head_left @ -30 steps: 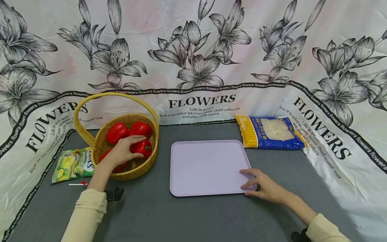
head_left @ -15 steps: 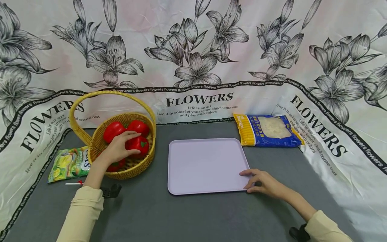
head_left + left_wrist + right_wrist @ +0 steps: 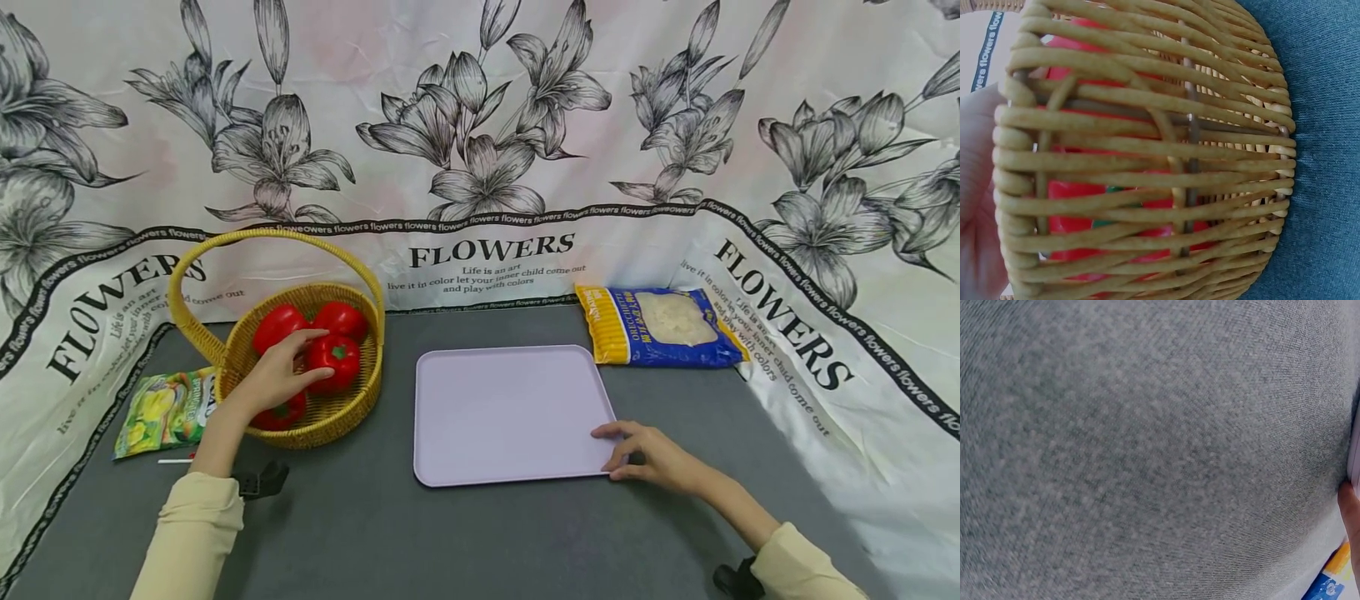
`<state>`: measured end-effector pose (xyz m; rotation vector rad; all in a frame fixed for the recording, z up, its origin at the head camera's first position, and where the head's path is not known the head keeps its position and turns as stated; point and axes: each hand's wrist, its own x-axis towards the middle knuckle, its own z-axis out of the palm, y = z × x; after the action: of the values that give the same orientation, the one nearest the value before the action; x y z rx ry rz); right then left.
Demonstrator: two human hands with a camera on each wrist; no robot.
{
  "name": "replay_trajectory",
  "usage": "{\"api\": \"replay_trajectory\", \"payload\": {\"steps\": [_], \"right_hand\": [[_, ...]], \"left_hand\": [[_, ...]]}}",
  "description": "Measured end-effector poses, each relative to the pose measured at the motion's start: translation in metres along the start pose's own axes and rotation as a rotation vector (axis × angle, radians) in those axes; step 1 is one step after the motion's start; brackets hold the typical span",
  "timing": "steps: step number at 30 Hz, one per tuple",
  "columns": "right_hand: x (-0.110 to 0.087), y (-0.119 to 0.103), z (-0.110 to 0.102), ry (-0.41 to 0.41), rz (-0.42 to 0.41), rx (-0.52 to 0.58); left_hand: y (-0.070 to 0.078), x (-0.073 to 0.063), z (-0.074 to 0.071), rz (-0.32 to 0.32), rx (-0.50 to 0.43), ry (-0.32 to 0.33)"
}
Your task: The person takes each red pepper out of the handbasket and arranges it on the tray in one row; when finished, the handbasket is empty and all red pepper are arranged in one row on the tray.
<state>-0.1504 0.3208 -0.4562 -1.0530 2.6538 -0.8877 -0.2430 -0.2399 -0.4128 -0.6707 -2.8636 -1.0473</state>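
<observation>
My left hand [image 3: 277, 377] reaches into a yellow wicker basket [image 3: 352, 417] and grips a red bell pepper [image 3: 335, 364], thumb at its front and fingers at its far side. Other red bell peppers [image 3: 341, 320] lie around it. In the left wrist view, the basket weave [image 3: 1147, 150] covers most of the peppers, and part of the hand [image 3: 979, 200] shows at the left edge. My right hand [image 3: 651, 457] holds the front right corner of a pale lilac tray [image 3: 513, 417], fingertips over its rim. The right wrist view catches one finger [image 3: 1350, 512] against the tray edge [image 3: 1354, 459].
A blue and yellow pasta bag [image 3: 667, 327] lies behind the tray to the right. Left of the basket are a green and yellow snack bag [image 3: 165, 412] and a thin white stick [image 3: 175, 461]. A flower-printed cloth [image 3: 480, 125] rises behind the grey table [image 3: 465, 542].
My left hand has shifted slightly left within the basket, and the gripped bell pepper has tilted and moved left with it. My right hand stays at the tray corner, its fingers drawn slightly closer together.
</observation>
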Motion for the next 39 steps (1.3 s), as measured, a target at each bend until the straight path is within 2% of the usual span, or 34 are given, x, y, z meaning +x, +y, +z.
{"api": "replay_trajectory", "payload": {"steps": [4,13,21,28,33,39], "right_hand": [[-0.001,0.0,0.001,0.001,0.0,0.0],[0.0,0.001,0.001,0.018,-0.01,-0.014],[0.0,0.0,-0.002,-0.003,0.019,-0.049],[0.0,0.003,0.001,0.027,-0.008,-0.072],[0.0,0.003,0.0,0.015,0.015,-0.056],[-0.001,0.003,-0.001,0.015,0.033,-0.05]], "left_hand": [[0.0,-0.001,0.0,0.016,-0.003,0.002],[0.002,-0.004,-0.008,-0.087,-0.085,-0.026],[0.005,-0.006,-0.01,-0.116,-0.074,-0.031],[0.004,-0.005,-0.013,-0.138,-0.016,-0.023],[0.004,-0.006,-0.012,-0.176,-0.08,0.019],[0.009,-0.007,-0.012,-0.205,-0.27,0.024]]}}
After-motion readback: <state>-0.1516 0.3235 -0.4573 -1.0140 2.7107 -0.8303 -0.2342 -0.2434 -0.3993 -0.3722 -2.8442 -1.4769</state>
